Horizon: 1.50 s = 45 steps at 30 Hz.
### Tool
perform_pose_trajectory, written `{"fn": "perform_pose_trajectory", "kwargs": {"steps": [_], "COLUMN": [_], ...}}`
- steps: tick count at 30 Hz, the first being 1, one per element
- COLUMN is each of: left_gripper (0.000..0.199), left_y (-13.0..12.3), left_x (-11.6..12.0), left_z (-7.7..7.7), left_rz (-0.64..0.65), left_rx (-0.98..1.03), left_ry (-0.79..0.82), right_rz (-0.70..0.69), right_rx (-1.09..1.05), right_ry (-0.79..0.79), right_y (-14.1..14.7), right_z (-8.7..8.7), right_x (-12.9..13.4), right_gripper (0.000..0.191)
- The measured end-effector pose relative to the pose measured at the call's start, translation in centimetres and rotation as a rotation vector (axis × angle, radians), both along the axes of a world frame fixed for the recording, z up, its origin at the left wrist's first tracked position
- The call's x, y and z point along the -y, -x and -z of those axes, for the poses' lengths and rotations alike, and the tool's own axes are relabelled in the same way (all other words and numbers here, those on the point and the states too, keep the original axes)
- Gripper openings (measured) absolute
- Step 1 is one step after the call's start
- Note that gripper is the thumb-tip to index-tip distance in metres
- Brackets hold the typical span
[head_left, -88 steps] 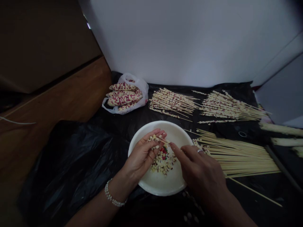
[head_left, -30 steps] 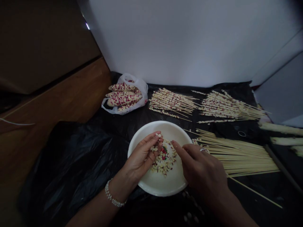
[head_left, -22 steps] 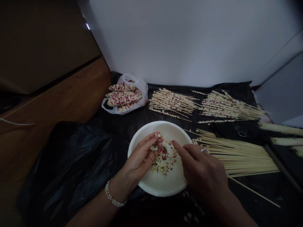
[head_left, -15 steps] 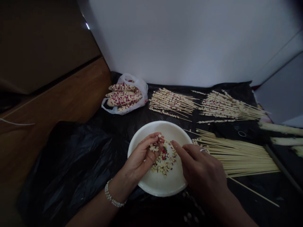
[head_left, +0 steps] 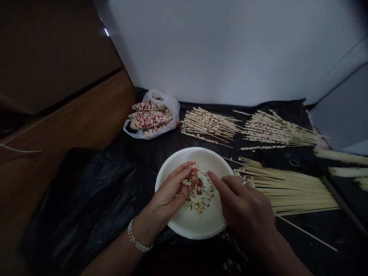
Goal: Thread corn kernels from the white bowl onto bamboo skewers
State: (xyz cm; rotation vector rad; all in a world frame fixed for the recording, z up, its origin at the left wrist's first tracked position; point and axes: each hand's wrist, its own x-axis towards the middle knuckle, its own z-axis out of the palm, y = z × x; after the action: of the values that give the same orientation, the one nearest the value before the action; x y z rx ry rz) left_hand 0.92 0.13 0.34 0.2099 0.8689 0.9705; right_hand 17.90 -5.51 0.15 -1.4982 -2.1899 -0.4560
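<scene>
Over a white bowl (head_left: 201, 229), my left hand (head_left: 172, 188) pinches a corn kernel (head_left: 193, 166) between thumb and fingertips, with more kernels (head_left: 187, 181) cupped in its palm. My right hand (head_left: 244, 199) is closed on a thin wooden skewer (head_left: 306, 233). Its point end reaches left to the kernel in my left fingertips, and its tail sticks out behind my right wrist. Loose cream and purple corn kernels (head_left: 199, 201) lie in the bottom of the bowl, beneath both hands. My fingers partly hide the skewer.
Bare skewers (head_left: 296, 191) lie fanned at the right. Behind the bowl are two piles of kernel-threaded skewers (head_left: 207, 122) and a plastic bag (head_left: 172, 105) of speckled corn cobs (head_left: 151, 122). Stripped cobs (head_left: 342, 156) sit far right. Black plastic sheeting (head_left: 94, 199) covers the surface.
The skewer's tail has shifted very slightly left. My left fingers have closed in a little around the kernel at the tip. The bowl and the piles stay where they were.
</scene>
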Motion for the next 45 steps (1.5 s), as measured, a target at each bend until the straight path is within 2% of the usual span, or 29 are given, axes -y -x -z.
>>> {"fn": "perform_pose_trajectory", "kwargs": {"steps": [10,28,33,40,45], "left_gripper": [0.013,0.014,0.014,0.019,0.017], "left_y": [0.0,-0.1,-0.3,-0.4,-0.6], "left_x": [0.0,0.3,0.5,0.8,0.9], "left_z": [-0.2,0.1,0.0,0.9,0.7], "left_rz": [0.012,0.029,0.018,0.03,0.067], "left_rx": [-0.049,-0.076,-0.127,-0.119,-0.137], "left_ry": [0.012,-0.006,-0.064,-0.167,-0.196], "right_rz": [-0.022,-0.036,-0.028,-0.042,-0.045], "right_rx": [-0.005,0.004,-0.03,-0.099,-0.098], "right_ry": [0.026,0.02,0.051,0.07,0.064], "right_y": [0.0,0.0,0.3,0.6,0.7], "right_z": [-0.4,0.2,0.3,0.7,1.0], "right_x": [0.0,0.1,0.3,0.4,0.4], "right_gripper": [0.044,0.047,0.047,0.056,0.051]}}
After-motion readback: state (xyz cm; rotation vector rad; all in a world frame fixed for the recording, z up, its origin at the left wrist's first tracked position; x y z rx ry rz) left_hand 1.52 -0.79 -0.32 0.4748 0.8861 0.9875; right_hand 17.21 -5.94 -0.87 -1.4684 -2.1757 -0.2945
